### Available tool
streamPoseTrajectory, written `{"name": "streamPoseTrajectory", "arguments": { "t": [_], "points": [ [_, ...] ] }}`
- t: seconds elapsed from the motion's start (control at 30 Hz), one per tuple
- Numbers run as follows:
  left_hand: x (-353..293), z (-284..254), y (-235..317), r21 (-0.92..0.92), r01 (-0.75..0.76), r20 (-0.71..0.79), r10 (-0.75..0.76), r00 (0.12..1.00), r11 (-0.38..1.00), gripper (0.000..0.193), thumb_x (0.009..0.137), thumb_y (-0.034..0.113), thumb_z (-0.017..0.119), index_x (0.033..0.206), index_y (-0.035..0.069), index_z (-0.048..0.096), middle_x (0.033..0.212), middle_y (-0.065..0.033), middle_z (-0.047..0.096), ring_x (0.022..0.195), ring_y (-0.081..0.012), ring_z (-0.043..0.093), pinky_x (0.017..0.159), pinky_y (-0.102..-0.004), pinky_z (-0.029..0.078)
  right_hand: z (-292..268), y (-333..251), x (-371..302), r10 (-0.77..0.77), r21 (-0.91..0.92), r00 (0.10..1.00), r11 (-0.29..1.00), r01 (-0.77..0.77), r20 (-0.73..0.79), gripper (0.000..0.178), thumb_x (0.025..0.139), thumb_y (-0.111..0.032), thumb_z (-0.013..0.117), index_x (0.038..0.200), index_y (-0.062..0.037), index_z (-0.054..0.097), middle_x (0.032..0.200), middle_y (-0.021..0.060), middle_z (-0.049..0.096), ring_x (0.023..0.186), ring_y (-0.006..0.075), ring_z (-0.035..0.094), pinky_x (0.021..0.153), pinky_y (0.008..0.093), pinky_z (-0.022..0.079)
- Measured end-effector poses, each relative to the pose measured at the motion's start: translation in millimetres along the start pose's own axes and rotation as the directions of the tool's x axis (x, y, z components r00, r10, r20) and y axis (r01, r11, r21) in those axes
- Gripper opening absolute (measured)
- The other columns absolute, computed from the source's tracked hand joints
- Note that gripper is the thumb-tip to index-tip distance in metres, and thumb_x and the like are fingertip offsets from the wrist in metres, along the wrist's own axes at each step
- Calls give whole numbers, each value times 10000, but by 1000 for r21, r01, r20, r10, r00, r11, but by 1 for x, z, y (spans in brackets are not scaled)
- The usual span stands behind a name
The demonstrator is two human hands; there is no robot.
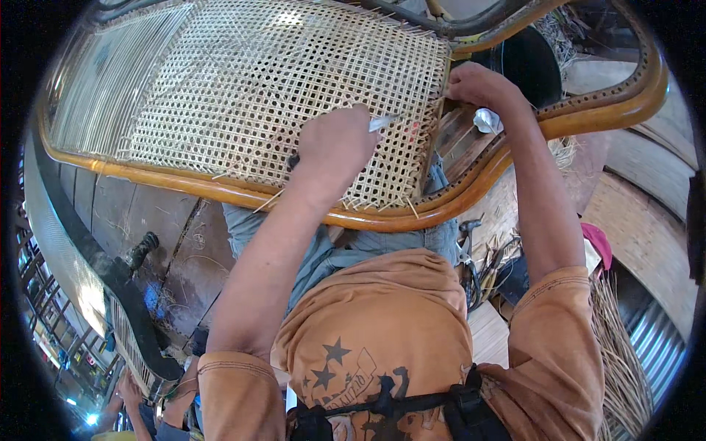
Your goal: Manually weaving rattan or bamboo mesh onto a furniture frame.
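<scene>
A woven cane panel (272, 88) with an open grid of holes stretches across a curved, varnished wooden frame (243, 192). Above the weave, my left hand (334, 147) is closed round a pointed tool (382, 123). Its pale, tapering end sticks out to the right over the cane, and a dark end shows behind the hand. At the panel's right edge, my right hand (482, 87) has its fingers bent against the cane border; some fingertips are hidden there. Short loose cane ends poke out along the near and right edges.
A crumpled white item (487, 121) lies under my right wrist. The frame's right loop (588, 110) carries a row of small holes. Long cane strands (621, 353) lie at the lower right. Another curved dark frame (81, 242) stands at left, with another person's hands (129, 397) below it.
</scene>
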State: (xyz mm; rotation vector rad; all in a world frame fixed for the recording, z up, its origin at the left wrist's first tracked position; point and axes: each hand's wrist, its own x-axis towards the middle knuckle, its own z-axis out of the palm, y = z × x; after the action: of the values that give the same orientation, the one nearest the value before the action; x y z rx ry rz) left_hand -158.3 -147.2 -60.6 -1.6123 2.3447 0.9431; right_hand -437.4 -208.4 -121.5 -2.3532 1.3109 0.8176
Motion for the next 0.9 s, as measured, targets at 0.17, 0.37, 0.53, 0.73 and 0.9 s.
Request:
{"name": "streamPoseTrajectory", "arguments": {
  "t": [0.17, 0.37, 0.53, 0.73, 0.9],
  "points": [
    [1, 16, -14, 11, -63, -70, 64, 996, 998, 186, 826, 213, 534, 877, 50, 607, 808, -156, 635, 771, -335, 639, 666, -454, 498, -49, -47, -22, 475, 293, 880, 841, -455, 2, 164, 807, -218, 623, 893, -79, 622, 896, 97, 624, 864, 280, 603, 702, 397, 460],
    [9, 2, -21, -191, 0, 120, 23, 993, 982, 266, 801, 260, 512, 837, 24, 627, 776, -188, 626, 738, -367, 619, 700, -480, 484, -46, -41, -21, 506, 182, 862, 845, -503, 30, 133, 817, -229, 612, 877, -112, 621, 925, 82, 620, 922, 270, 595, 767, 424, 429],
    [-6, -12, -52, -8, 7, 219, -6, 976, 1000, 291, 804, 281, 494, 817, 18, 618, 766, -199, 616, 739, -370, 610, 694, -477, 476, -34, -42, -12, 392, 357, 920, 862, -361, -17, 126, 826, -227, 594, 877, -114, 617, 913, 82, 630, 920, 270, 595, 786, 415, 414],
    [-57, -29, -86, -66, 128, 258, -108, 960, 990, 297, 800, 280, 530, 801, -10, 592, 746, -218, 603, 712, -386, 590, 669, -461, 453, -27, -42, -7, 337, 336, 941, 883, -327, 30, 154, 828, -210, 589, 910, -81, 609, 906, 117, 628, 897, 318, 593, 732, 397, 465],
    [-65, -29, -88, -103, 183, 260, -151, 954, 978, 311, 803, 282, 552, 803, -27, 583, 719, -223, 592, 687, -372, 585, 656, -447, 448, -33, -46, -10, 379, 372, 923, 850, -372, 58, 140, 819, -159, 578, 903, -50, 602, 911, 147, 631, 907, 342, 594, 731, 418, 463]
  ]
}}
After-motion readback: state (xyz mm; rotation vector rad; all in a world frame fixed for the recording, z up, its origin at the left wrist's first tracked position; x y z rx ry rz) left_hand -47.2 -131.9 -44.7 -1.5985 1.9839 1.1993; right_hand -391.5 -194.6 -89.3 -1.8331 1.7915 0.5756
